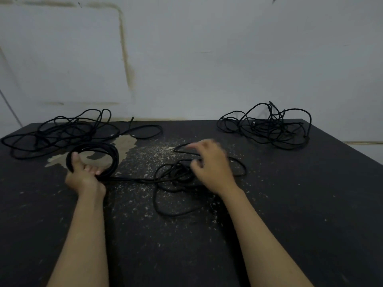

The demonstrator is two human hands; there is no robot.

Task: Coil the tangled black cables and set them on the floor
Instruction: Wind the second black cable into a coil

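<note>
The main risk sits in the loose tangle lying on the dark surface under the right hand. Its loops cross over one another, so a hard pull toward the coil could, I judge, cinch a crossing into a knot instead of freeing slack. A straight run of cable joins that tangle to the coil in the left hand; if it goes taut, the tug may drag the whole tangle across the surface or pull turns out of the coil. The left hand's grip is closed around the coil's near side, thumb up through the ring, and it looks secure for now, but each added turn thickens the bundle and could let turns slip and spring open.

The right hand is blurred; its fingers are curled at a strand, though I cannot tell whether they truly pinch it.

The cable is thin, round and matt black, limp enough to fall in soft loops. The coil is a neat ring of several turns. Two further heaps lie untouched at the far edge: one far left, sprawling and close behind the coil, and one far right, well apart. The left heap could snag on the coil.
</note>
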